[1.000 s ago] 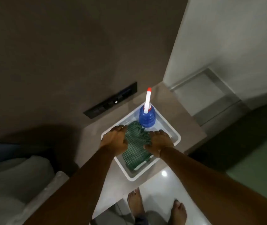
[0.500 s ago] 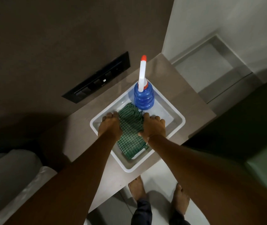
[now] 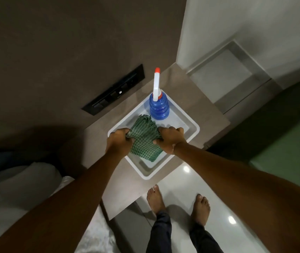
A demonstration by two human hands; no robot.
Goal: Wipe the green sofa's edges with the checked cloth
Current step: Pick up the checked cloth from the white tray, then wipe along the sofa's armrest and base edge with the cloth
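The green checked cloth (image 3: 144, 141) is folded and held just above a white tray (image 3: 194, 133) on a brown side table (image 3: 125, 187). My left hand (image 3: 119, 142) grips its left side and my right hand (image 3: 171, 139) grips its right side. The cloth's fringed end points toward a blue spray bottle (image 3: 159, 108) standing in the tray's far corner. A green surface (image 3: 291, 154) at the right edge may be the sofa; I cannot tell for sure.
A black switch panel (image 3: 113, 94) is set in the brown wall behind the table. A bed with white bedding (image 3: 18, 194) lies at the lower left. My bare feet (image 3: 156, 199) stand on glossy white floor in front of the table.
Both hands went from resting flat beside the cloth to closing on its sides, and the cloth's fringed end has bunched and lifted off the tray.
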